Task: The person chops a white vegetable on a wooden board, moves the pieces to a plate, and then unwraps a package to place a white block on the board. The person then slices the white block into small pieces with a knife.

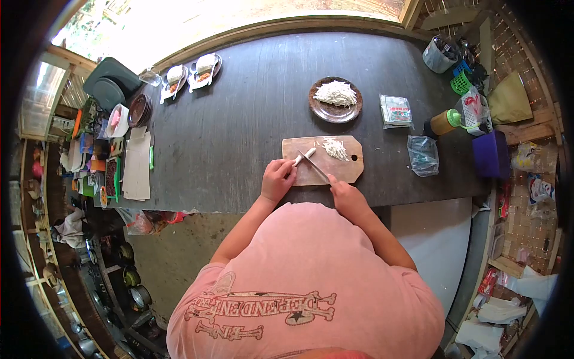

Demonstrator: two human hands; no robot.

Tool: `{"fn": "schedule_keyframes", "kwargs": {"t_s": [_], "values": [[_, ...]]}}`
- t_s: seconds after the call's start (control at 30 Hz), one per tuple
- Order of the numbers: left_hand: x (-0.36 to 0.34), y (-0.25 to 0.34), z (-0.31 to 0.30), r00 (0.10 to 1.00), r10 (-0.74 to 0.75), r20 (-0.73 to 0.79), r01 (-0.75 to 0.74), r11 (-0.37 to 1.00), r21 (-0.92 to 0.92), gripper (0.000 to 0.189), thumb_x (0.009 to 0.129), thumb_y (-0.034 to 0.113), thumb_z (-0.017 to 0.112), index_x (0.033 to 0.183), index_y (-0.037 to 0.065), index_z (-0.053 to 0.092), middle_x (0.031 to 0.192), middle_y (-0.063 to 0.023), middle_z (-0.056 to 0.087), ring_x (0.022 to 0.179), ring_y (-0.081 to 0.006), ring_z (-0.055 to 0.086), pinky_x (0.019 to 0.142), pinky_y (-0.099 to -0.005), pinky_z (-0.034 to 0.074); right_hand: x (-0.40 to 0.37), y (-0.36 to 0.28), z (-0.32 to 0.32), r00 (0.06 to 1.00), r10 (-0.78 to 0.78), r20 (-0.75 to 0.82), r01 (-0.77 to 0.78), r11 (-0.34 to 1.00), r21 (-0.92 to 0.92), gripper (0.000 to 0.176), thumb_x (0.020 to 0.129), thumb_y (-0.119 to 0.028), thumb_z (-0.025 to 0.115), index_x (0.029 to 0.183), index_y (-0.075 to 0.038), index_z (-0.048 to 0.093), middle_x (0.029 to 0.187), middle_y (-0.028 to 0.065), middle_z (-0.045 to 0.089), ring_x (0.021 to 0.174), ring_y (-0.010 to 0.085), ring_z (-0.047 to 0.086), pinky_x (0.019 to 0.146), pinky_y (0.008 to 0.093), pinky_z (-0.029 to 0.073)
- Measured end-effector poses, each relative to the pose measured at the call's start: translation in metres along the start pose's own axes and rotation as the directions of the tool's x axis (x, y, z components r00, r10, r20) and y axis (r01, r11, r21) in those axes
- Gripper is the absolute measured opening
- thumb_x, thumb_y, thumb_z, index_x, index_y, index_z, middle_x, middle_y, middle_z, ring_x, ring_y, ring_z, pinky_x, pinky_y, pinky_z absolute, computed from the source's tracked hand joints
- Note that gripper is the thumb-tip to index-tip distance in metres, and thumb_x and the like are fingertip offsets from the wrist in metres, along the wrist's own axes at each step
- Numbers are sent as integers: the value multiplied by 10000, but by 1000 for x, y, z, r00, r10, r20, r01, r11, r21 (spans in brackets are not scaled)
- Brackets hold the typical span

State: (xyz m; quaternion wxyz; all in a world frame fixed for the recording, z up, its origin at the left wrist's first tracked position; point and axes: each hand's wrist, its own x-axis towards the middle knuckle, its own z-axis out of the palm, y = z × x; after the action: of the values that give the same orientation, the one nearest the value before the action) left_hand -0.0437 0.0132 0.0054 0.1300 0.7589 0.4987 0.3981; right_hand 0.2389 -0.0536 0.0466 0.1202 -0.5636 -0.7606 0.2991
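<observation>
My left hand [278, 179] is closed on a white, stick-shaped piece of food [308, 154], pressing it down on the wooden cutting board [344, 170]. In my right hand [348, 198] is the handle of a knife [318, 169], its blade slanting up and left across the white piece. Thin white shreds [336, 149] lie in a small heap at the board's upper right. Beyond the board stands a brown plate [335, 115] with a larger mound of similar shreds [336, 93].
To the right lie a plastic-wrapped packet [396, 111], a clear plastic bag [423, 156] and a green-capped bottle [443, 122]. Two plates of food [203, 76] sit at the back left. Stacked brown plates [140, 110] and flat cardboard [137, 166] line the left side.
</observation>
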Motion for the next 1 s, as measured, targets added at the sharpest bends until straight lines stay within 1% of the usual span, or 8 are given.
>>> {"fn": "schedule_keyframes", "kwargs": {"t_s": [0.23, 0.3, 0.4, 0.63, 0.7, 0.8, 0.9, 1.0], "values": [[-7, -1, -8, 999, 34, -19, -34, 999, 0, 230, 873, 47, 872, 1092, 75, 808, 1064, -84, 772, 972, -297, 729, 879, -423, 612, -15, 12, 12, 982, -123, -141, 136, 987, 89, 529, 1089, -132, 655, 1606, -66, 564, 1027, 188, 715, 906, 403, 730, 776, 514, 599], [-6, -1, -7, 999, 31, -16, -31, 999, 12, 180, 871, 60, 877, 1035, 77, 807, 1063, -81, 776, 962, -295, 730, 873, -424, 611, -12, 8, 10, 991, -121, -56, 123, 992, 35, 533, 1090, -137, 657, 1610, -65, 566, 1013, 181, 707, 897, 402, 727, 772, 513, 598], [-6, -2, -8, 999, 40, -28, -39, 999, 34, 137, 869, 85, 886, 979, 99, 807, 1041, -61, 780, 952, -280, 733, 868, -425, 598, -7, 2, 10, 989, -144, -43, 146, 988, 49, 527, 1090, -139, 655, 1604, -61, 571, 1009, 183, 701, 889, 400, 726, 774, 509, 604], [-10, -5, -8, 999, 6, -45, -2, 996, 86, 142, 852, 129, 909, 959, 141, 815, 987, -22, 783, 932, -252, 738, 860, -421, 561, -4, -9, 7, 995, -100, 9, 99, 994, 43, 499, 1097, -147, 633, 1585, -57, 573, 1036, 196, 714, 922, 400, 745, 788, 517, 612], [-10, -6, -8, 998, 20, -58, -16, 997, 76, 150, 844, 133, 914, 953, 133, 810, 977, -21, 784, 918, -253, 738, 858, -417, 560, -5, -19, 2, 998, -24, 59, 27, 999, -43, 502, 1099, -129, 595, 1593, -50, 555, 1057, 210, 726, 929, 417, 754, 801, 525, 616], [-9, -4, -10, 997, 45, -58, -40, 996, 84, 154, 836, 131, 916, 944, 127, 805, 975, -22, 787, 910, -254, 741, 863, -418, 560, 4, -25, 7, 997, -28, 78, 40, 988, -148, 515, 1094, -108, 557, 1603, -36, 534, 1080, 234, 731, 922, 433, 759, 814, 528, 619], [-11, 1, -11, 996, 47, -71, -39, 993, 108, 150, 832, 117, 907, 938, 128, 802, 980, -25, 791, 913, -256, 744, 871, -422, 559, 25, -30, 10, 993, -70, 92, 79, 991, -105, 594, 1009, -73, 600, 1594, -2, 521, 1100, 268, 748, 986, 455, 774, 833, 560, 630], [-13, -1, -13, 997, 39, -60, -31, 993, 115, 155, 832, 100, 896, 953, 127, 802, 985, -29, 794, 914, -258, 747, 877, -421, 556, 28, -26, 15, 995, -58, 79, 60, 998, -20, 547, 1043, -99, 598, 1580, -20, 534, 1092, 267, 754, 993, 466, 765, 855, 565, 620]]}}
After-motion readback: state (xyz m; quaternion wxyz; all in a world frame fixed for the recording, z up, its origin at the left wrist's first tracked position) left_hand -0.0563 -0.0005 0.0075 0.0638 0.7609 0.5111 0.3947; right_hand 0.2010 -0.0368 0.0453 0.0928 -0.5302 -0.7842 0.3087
